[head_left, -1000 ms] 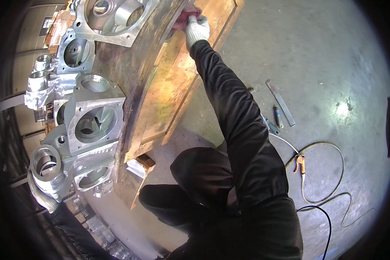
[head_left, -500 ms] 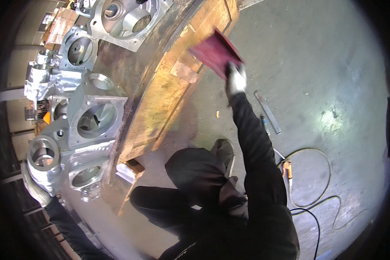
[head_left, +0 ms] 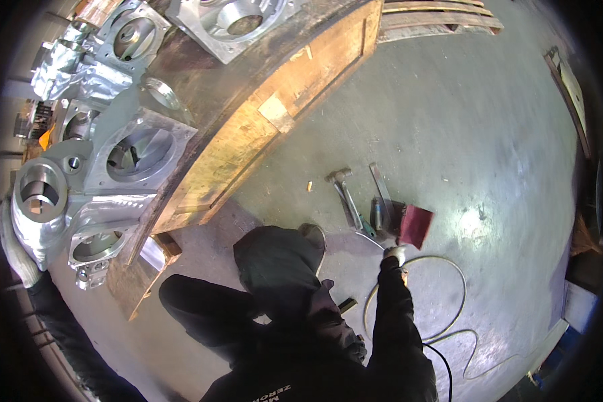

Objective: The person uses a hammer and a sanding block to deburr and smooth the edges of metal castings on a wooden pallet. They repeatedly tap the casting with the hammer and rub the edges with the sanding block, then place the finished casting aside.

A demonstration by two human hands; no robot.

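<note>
In my right hand (head_left: pixel 396 254), gloved in white, is a dark red, slightly curved rectangular sheet (head_left: pixel 416 226), held by its near edge low over the floor. The fingers are closed on it. Beside it lie a hammer (head_left: pixel 348 197), a flat metal bar (head_left: pixel 380 184) and a small dark tool (head_left: pixel 378 213). At the far left my left hand (head_left: pixel 21 251), also gloved, lies stretched along the outer side of a shiny metal casting (head_left: pixel 41 231) with a round bore. Its fingertips are partly hidden at the picture's rim.
Several machined castings (head_left: pixel 137 157) stand on a wooden bench (head_left: pixel 275 110). An air hose (head_left: pixel 463 281) loops on the floor right of my arm, with a black cable (head_left: pixel 445 365) near it. Pallet slats (head_left: pixel 442 17) lie at the far side; a small yellowish piece (head_left: pixel 309 186) lies on the floor.
My right hand has swung the red sheet away from the bench, rightward and nearer, down to the tools on the floor. My left hand stays against the casting. The whole view has shifted.
</note>
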